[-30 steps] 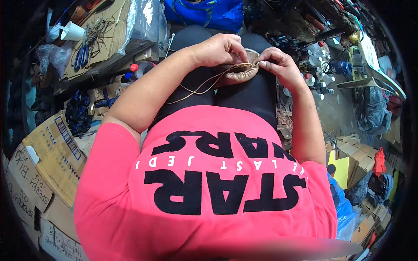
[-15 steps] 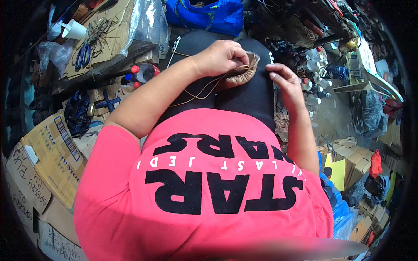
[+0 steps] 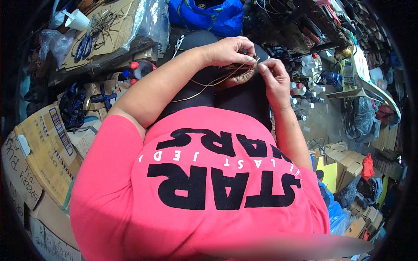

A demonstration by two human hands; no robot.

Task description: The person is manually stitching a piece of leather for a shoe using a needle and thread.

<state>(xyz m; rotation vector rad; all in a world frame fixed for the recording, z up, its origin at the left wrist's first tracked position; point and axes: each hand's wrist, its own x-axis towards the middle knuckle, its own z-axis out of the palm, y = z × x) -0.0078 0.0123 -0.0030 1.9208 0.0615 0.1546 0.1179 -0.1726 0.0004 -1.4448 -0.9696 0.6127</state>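
On my dark-trousered lap rests a tan leather piece [image 3: 242, 78] with a gathered, stitched edge, which looks like a moccasin-style shoe upper. My left hand [image 3: 233, 51] is closed over its far edge, thumb and fingers pinched together at the leather and the cord. A long, thin tan cord [image 3: 203, 88] trails from there toward my left thigh, crossing itself. Just right of the leather, my right hand [image 3: 276, 82] has its thumb and fingertips pinched together. Whatever lies between those fingertips is too small to make out.
Scissors with blue handles [image 3: 83, 48] lie on cardboard at the left, near a white cup [image 3: 76, 20]. Beyond my knees sits a blue bag [image 3: 213, 17]. Several bottles [image 3: 307, 82] stand at the right. Cardboard boxes [image 3: 48, 148] crowd the lower left.
My right hand has moved left and closer to the leather, its fingers now pinched. My left hand has shifted slightly right along the edge, covering more of it.
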